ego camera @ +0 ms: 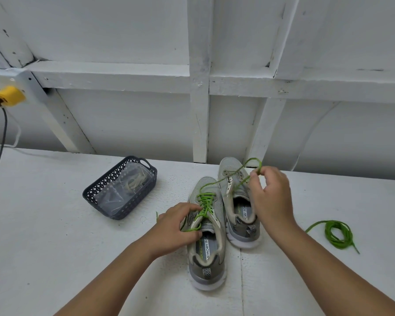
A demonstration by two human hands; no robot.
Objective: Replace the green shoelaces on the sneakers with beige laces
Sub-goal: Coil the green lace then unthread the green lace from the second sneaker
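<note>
Two grey sneakers stand side by side on the white table. The near left sneaker (206,245) still carries a green lace (205,202) through its eyelets. My left hand (177,226) grips this shoe at its left side by the tongue, thumb near the opening. My right hand (268,195) is raised over the right sneaker (232,174), which shows no lace, and pinches a pulled-out length of the green lace. A loose green lace (336,233) lies coiled on the table to the right. Beige laces (135,182) sit in a clear bag inside the dark basket.
The dark blue plastic basket (96,192) stands to the left of the shoes. A yellow plug (9,95) with a black cable hangs at the far left wall. White wooden framing rises behind the table's (55,236) back edge.
</note>
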